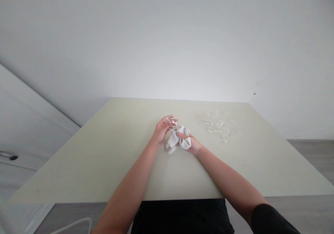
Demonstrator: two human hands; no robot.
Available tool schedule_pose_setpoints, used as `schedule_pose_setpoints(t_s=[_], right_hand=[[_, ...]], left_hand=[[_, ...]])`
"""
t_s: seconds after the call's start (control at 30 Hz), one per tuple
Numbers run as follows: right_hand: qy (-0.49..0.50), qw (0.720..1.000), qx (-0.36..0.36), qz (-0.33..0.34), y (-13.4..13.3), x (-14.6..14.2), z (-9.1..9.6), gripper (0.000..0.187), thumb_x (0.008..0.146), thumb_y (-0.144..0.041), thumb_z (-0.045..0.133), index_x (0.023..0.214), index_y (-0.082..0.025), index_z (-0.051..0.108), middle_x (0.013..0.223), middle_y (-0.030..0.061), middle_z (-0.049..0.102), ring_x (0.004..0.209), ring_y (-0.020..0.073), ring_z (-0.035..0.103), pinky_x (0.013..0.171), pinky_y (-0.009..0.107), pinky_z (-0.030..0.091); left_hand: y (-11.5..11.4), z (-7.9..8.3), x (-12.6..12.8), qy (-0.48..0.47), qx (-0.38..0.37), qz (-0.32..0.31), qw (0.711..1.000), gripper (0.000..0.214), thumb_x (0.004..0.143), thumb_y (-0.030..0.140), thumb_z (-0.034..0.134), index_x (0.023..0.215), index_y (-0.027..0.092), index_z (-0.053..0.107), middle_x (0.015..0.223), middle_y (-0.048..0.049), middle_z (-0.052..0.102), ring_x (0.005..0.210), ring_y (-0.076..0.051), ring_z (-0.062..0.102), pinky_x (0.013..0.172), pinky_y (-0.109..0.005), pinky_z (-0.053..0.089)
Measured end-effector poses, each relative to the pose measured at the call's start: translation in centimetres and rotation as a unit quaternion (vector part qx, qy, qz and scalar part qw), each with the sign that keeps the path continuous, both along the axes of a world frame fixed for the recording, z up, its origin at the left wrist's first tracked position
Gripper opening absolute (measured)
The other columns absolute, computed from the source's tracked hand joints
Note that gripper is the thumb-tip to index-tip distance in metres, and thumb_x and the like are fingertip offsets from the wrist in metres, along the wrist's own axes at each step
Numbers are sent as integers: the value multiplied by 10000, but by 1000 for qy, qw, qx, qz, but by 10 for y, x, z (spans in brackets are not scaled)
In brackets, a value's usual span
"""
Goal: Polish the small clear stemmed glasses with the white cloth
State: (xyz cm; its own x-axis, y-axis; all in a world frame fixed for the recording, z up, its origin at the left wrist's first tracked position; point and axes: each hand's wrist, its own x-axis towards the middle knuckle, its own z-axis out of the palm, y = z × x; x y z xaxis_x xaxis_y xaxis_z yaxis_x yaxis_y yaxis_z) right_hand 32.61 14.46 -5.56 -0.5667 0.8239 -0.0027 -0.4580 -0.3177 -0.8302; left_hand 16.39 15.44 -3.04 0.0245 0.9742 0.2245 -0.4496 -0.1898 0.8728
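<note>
Here, holding a clear piece (173, 123) lightly in the half-curled left hand (162, 129). Gripping a bunched white cloth (171, 143) closely in the right hand (192, 144), against or just beside that piece, cannot tell which. Can see other clear pieces (221, 123) loosely clustered farther right on the counter (104, 150). Can find broad room leftward and nearward, with the far edge along the wall (182, 35).

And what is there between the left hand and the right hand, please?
In the head view: the cloth, bunched in the right hand, and the clear piece held by the left hand.
</note>
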Motion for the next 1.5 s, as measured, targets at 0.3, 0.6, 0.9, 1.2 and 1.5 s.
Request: schedule_pose_setpoints(t_s=[0.3, 0.6, 0.9, 1.2, 1.5], right_hand=[[38, 988, -62, -133, 13, 1, -3, 337, 666, -354, 855, 917, -187, 705, 870, 6, 724, 792, 155, 640, 760, 266, 511], [4, 988, -56, -143, 16, -5, -13, 399, 626, -348, 883, 949, -195, 704, 833, 4, 757, 750, 162, 675, 717, 272, 524], [-18, 991, 19, -130, 14, -8, -13, 457, 650, -352, 877, 1036, -181, 700, 935, 37, 779, 833, 199, 721, 829, 340, 555], [-26, 991, 36, -126, 14, -7, -14, 407, 635, -342, 873, 970, -171, 716, 940, 56, 775, 844, 203, 718, 830, 334, 550], [-91, 992, -72, -53, 3, 3, -4, 395, 558, -369, 895, 832, -147, 719, 756, 24, 730, 651, 155, 644, 646, 269, 502]], left_hand=[[10, -4, -8, -58, 13, 125, 990, 631, 673, 486, 861, 1187, 194, 641, 1158, -108, 717, 902, -168, 704, 787, -290, 550], [9, -4, -3, 66, 107, 161, 979, 673, 661, 391, 883, 1245, 205, 604, 1251, -147, 680, 1127, -258, 670, 954, -412, 552], [-8, 8, 4, 177, 173, 159, 956, 753, 674, 365, 879, 1328, 190, 549, 1290, -167, 657, 1053, -242, 700, 941, -389, 558], [-11, 12, 6, 205, 185, 206, 939, 722, 706, 400, 851, 1326, 190, 547, 1270, -168, 671, 981, -228, 720, 872, -373, 582], [-4, 9, -4, 177, 160, 330, 913, 709, 681, 413, 864, 1277, 195, 548, 1239, -155, 679, 988, -228, 717, 795, -321, 583]])
